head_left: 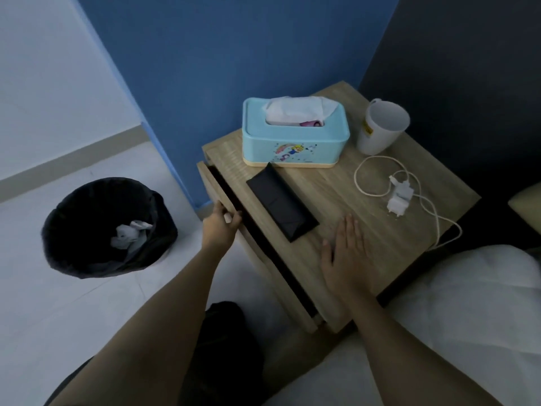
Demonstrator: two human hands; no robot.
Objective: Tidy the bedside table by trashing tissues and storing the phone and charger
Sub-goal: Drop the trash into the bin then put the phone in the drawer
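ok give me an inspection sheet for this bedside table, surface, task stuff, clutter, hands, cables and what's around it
Surface: wooden bedside table, top drawer pulled slightly open.
Job's things: black phone flat near the front edge; white charger at the right; crumpled tissues already in the bin.
Clutter: blue tissue box at the back, white cup beside it.
Hands: left hand grips the drawer front; right hand rests flat on the tabletop, holding nothing.
Cables: white charger cable looped loosely, trailing off the right edge.
Surroundings: blue wall, pale floor, white bedding at the right.
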